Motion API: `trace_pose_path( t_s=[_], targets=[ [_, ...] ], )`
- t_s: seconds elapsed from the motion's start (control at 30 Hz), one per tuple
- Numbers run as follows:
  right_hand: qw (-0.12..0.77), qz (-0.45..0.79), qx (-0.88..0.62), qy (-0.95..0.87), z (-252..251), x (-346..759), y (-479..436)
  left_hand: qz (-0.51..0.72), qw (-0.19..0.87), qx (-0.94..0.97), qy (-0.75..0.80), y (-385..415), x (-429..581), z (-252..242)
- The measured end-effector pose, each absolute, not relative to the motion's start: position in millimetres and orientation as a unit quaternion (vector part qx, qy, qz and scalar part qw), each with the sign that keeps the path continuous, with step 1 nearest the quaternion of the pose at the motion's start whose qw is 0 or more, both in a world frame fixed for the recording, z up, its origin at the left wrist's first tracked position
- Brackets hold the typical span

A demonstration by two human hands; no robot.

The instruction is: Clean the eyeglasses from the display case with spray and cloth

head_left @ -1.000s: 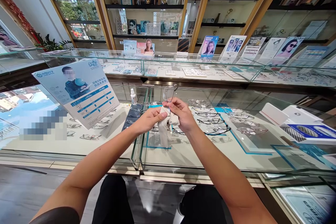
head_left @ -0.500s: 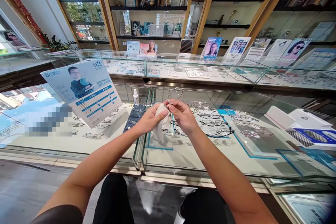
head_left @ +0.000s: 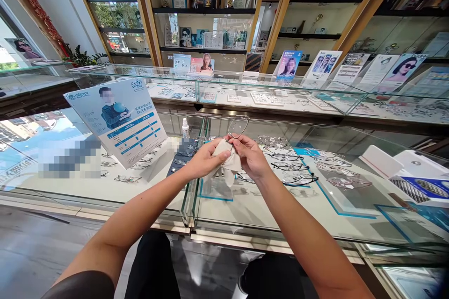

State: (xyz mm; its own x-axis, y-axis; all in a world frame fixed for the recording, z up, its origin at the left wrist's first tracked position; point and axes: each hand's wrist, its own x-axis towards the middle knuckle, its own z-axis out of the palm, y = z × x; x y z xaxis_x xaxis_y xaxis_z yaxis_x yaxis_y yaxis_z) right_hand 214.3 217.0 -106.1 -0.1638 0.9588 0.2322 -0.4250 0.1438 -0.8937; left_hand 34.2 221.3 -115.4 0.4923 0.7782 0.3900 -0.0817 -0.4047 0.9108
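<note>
Above the glass counter, my left hand [head_left: 206, 159] is closed on a pale cloth [head_left: 232, 161], its thumb pressing the cloth near the glasses. The cloth hangs down between both hands. My right hand [head_left: 250, 156] pinches a pair of thin-framed glasses [head_left: 238, 126]; one lens stands up above the fingertips. The rest of the frame is hidden by the fingers and the cloth. Behind my left hand, a small white spray bottle [head_left: 185, 128] stands upright on the counter.
A large sign [head_left: 119, 117] leans on the left. Rows of eyeglasses [head_left: 293, 167] lie under my right hand's side. An open white box [head_left: 416, 166] sits at the right. A second glass showcase [head_left: 224, 85] and shelves are behind.
The cloth has spread wider between my hands and covers more of the space below the glasses. The whole view has shifted slightly, so most things appear a little further right.
</note>
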Motion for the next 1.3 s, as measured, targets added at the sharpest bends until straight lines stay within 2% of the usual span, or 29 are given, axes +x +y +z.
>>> trace_pose_path(
  t_s=[0.17, 0.43, 0.73, 1.0, 1.3],
  targets=[
    [0.577, 0.560, -0.262, -0.534, -105.1, 212.4, 213.8, 0.478, 0.465, 0.695, 0.269, 223.3, 36.6, -117.7],
    [0.591, 0.593, -0.271, -0.474, -105.2, 216.4, 217.8, 0.412, 0.456, 0.761, 0.207, 223.9, 27.7, -108.3],
    [0.575, 0.553, -0.260, -0.545, -106.4, 213.6, 215.0, 0.460, 0.456, 0.716, 0.261, 229.4, 29.9, -114.9],
    [0.587, 0.564, -0.289, -0.504, -101.8, 217.8, 216.3, 0.390, 0.484, 0.758, 0.198, 225.2, 24.7, -105.7],
    [0.559, 0.559, -0.254, -0.557, -102.1, 216.0, 213.6, 0.422, 0.493, 0.710, 0.273, 227.6, 24.9, -113.6]
  ],
)
